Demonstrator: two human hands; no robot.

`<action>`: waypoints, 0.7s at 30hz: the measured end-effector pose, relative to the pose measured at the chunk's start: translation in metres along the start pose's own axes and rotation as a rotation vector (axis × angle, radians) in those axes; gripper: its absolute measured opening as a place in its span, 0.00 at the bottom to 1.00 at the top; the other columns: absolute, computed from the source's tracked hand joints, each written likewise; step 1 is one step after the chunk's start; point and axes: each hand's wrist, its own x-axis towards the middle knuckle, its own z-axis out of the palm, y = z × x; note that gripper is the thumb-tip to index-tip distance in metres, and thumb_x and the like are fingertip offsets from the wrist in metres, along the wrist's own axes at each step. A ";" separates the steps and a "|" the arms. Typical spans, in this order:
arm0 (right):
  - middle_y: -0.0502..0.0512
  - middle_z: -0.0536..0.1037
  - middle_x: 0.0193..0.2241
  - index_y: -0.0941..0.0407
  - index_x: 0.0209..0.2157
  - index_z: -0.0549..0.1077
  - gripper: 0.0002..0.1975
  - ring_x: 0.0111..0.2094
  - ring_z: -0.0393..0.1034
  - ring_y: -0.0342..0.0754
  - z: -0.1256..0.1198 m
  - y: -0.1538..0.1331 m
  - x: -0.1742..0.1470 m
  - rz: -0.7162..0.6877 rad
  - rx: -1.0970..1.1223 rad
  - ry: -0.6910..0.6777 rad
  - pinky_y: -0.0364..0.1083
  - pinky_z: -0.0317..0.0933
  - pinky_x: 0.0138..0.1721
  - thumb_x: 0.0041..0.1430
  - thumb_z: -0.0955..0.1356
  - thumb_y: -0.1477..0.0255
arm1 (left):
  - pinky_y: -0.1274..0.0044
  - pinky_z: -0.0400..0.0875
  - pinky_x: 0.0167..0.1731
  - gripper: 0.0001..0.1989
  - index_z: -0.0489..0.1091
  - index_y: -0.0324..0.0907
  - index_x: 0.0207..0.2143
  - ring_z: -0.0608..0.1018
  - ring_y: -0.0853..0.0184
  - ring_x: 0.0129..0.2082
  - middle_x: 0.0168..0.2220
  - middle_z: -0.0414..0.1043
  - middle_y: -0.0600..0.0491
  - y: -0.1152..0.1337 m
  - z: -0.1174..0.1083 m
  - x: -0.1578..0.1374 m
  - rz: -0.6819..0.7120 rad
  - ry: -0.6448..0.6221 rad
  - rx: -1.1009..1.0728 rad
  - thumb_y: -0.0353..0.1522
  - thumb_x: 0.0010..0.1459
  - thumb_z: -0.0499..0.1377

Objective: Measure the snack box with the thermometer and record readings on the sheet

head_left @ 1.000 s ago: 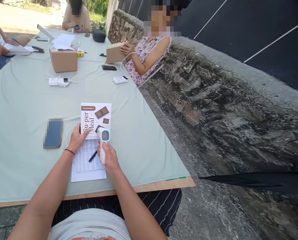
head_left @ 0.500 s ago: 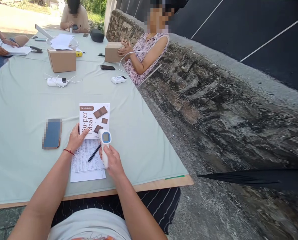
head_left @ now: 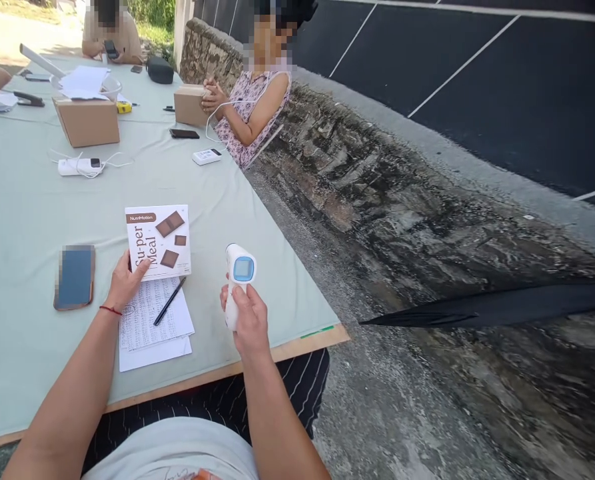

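Gripping a white thermometer by its handle: our right hand is wrapped round it, thumb up the back, blue-framed screen facing us, reading too small to make out. It's right of the white box, clear of it. Our left hand pinches that box at its lower left corner, thumb on the printed front, other fingers mostly out of sight. Can't tell if the box touches the table.

Nearer us than the white box: papers, top end tucked out of sight beneath it, with a black pen slanting across them. Left of the white box, a phone lies flat.

Beyond the white box, to its left: a white gadget wrapped in its cord, then a brown carton with loose sheets above. Beyond the white box, to its right: a small white device. Past that, a seated person in a floral top has both hands at another carton.
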 end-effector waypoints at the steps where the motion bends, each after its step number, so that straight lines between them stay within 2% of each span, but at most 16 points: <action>1: 0.50 0.67 0.28 0.57 0.30 0.70 0.22 0.29 0.60 0.44 -0.001 -0.001 -0.001 -0.008 -0.002 0.003 0.43 0.57 0.32 0.54 0.70 0.50 | 0.63 0.69 0.51 0.35 0.69 0.39 0.53 0.75 0.51 0.52 0.52 0.74 0.42 0.000 0.000 0.000 -0.001 0.001 0.003 0.57 0.55 0.58; 7: 0.50 0.67 0.27 0.57 0.31 0.69 0.22 0.28 0.60 0.44 -0.005 0.008 0.005 -0.033 -0.099 0.010 0.44 0.57 0.32 0.56 0.68 0.50 | 0.65 0.72 0.49 0.35 0.69 0.39 0.53 0.76 0.53 0.51 0.51 0.75 0.43 0.007 -0.005 -0.001 -0.004 -0.055 -0.078 0.54 0.51 0.64; 9: 0.52 0.70 0.29 0.57 0.36 0.71 0.24 0.31 0.64 0.47 -0.010 0.018 0.012 -0.046 -0.246 0.047 0.45 0.59 0.34 0.54 0.68 0.48 | 0.65 0.72 0.49 0.35 0.69 0.39 0.52 0.76 0.53 0.50 0.51 0.75 0.43 0.009 -0.006 -0.001 0.002 -0.087 -0.115 0.52 0.50 0.66; 12: 0.58 0.75 0.39 0.58 0.48 0.72 0.33 0.40 0.69 0.54 -0.023 0.041 0.025 -0.025 -0.566 0.153 0.49 0.61 0.41 0.48 0.69 0.47 | 0.63 0.72 0.52 0.34 0.68 0.38 0.54 0.76 0.53 0.51 0.51 0.74 0.43 0.008 -0.006 -0.003 0.023 -0.091 -0.160 0.50 0.51 0.66; 16: 0.63 0.76 0.45 0.58 0.54 0.70 0.35 0.47 0.69 0.60 -0.045 0.071 0.037 0.005 -0.961 0.230 0.53 0.60 0.47 0.49 0.68 0.51 | 0.60 0.69 0.56 0.42 0.60 0.41 0.62 0.74 0.53 0.55 0.56 0.70 0.42 -0.003 -0.002 -0.002 0.113 0.038 -0.147 0.47 0.50 0.68; 21: 0.66 0.75 0.46 0.59 0.53 0.69 0.30 0.48 0.68 0.61 -0.064 0.090 0.042 -0.089 -1.166 0.269 0.54 0.57 0.48 0.55 0.66 0.55 | 0.57 0.65 0.59 0.46 0.50 0.43 0.67 0.70 0.52 0.59 0.59 0.63 0.39 -0.024 -0.002 0.003 0.252 0.224 -0.067 0.47 0.53 0.67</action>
